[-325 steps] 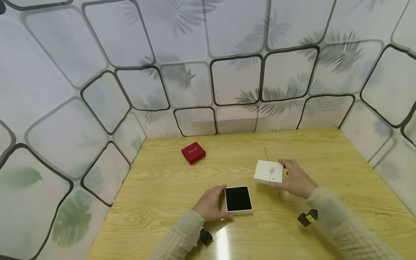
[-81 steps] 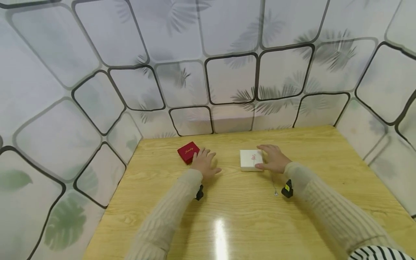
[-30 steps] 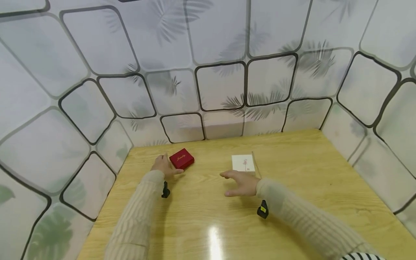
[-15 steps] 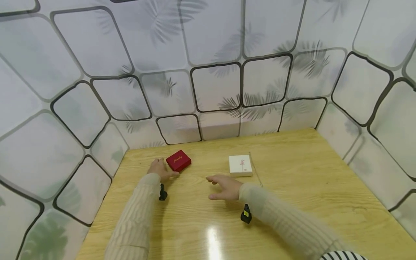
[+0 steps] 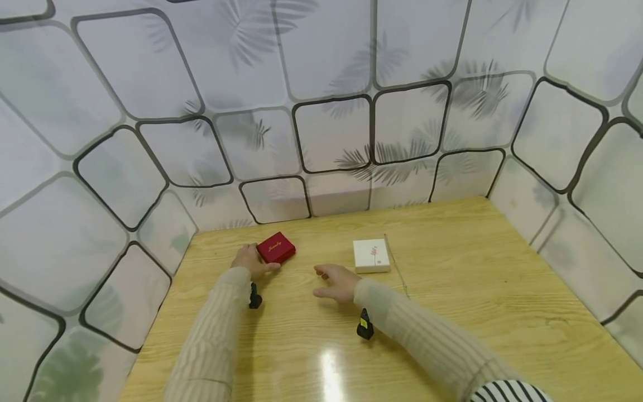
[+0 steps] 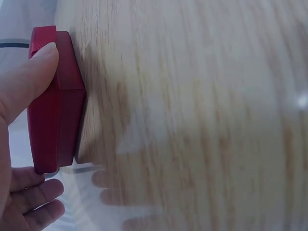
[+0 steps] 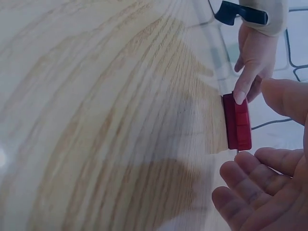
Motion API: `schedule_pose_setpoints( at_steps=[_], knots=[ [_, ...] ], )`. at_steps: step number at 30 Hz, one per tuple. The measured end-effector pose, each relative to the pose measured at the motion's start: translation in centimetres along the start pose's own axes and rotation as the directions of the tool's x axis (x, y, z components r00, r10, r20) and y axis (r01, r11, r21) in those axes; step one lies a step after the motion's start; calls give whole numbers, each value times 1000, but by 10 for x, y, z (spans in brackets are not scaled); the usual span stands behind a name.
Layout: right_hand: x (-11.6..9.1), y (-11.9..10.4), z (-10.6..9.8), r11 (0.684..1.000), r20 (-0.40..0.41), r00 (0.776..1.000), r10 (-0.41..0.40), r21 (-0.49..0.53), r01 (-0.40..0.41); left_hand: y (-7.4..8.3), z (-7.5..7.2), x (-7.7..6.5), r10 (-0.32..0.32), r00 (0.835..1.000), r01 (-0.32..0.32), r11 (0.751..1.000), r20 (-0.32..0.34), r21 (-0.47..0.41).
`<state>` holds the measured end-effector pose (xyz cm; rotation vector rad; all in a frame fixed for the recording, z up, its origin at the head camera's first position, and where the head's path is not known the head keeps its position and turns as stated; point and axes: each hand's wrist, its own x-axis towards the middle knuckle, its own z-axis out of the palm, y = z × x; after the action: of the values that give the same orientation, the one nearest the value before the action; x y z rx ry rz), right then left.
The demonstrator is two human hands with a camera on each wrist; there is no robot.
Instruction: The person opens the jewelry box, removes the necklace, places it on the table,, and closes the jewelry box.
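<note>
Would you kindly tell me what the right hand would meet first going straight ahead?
Most likely the red box beside the left hand; the right hand points roughly towards it, though depth is hard to judge.

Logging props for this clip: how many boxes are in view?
2: a red box touched by the left hand, and a white box beside the thin chain.

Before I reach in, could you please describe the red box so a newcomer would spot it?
On the table, find the left hand, toward the back left. It touches the red box, whose colour and gold lettering set it apart from the white box.
</note>
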<state>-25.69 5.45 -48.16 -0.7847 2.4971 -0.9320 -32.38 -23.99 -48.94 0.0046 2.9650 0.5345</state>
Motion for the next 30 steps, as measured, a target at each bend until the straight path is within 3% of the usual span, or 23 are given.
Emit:
schedule_pose_setpoints(
  at_steps=[9,17,23,30],
  knots=[
    [8,-4,4,998,-4,999,45,41,-45,-9,2,0,14,1000,-15,995,-17,-102],
    [6,-9,6,996,-9,996,84,33,-84,-1,1,-12,39,999,-40,992,-10,-118],
    [6,-9,9,992,3,994,112,51,-112,4,7,-20,78,997,-78,995,7,-66],
    [5,-11,12,991,-2,993,117,58,-117,16,10,-34,73,997,-71,993,21,-95]
  ],
)
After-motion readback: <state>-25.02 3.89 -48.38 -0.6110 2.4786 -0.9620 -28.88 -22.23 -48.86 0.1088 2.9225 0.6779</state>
